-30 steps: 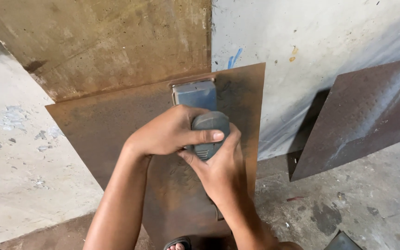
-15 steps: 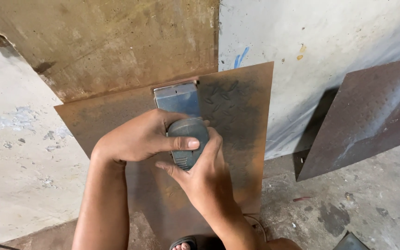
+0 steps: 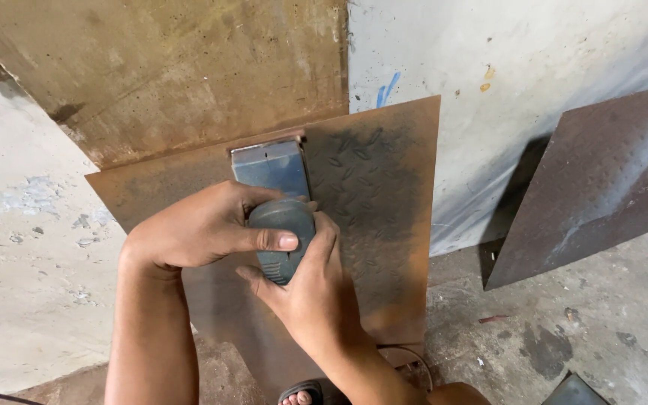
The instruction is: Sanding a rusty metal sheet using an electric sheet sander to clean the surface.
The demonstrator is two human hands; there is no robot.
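Rough concrete workshop corner here: a patchy grey-white plastered wall [image 3: 534, 90] with a bit of blue scrawl on it, and a gritty stained concrete floor [image 3: 564, 330] below.

Both hands are together on the same tool. The left hand [image 3: 204, 229] comes in from the left and wraps over the top of a grey-green handheld electric sander with a rounded plastic grip [image 3: 283, 236], thumb laid across the front of it. The right hand [image 3: 316, 296] comes up from below and cups the lower end of the grip, fingers curled round its right side, so the two hands are touching and clamped on the sander between them. The sander's flat rectangular blue-grey base sticks out above the hands and sits flat against a big rusty brown steel tread plate [image 3: 369, 195] that leans upright against the wall. The patch of plate around and to the right of the sander looks darker and greyer than the orange rust along the edges.

Further out, a second dark rust-brown metal sheet [image 3: 601, 180] leans on the wall to the right, well apart from the first. Behind the top of the plate there's a large mottled brownish panel [image 3: 189, 67]. Down at the bottom edge a toe in a dark sandal [image 3: 299, 394] peeks in, with a thin cable [image 3: 406, 352] just beside the right wrist.
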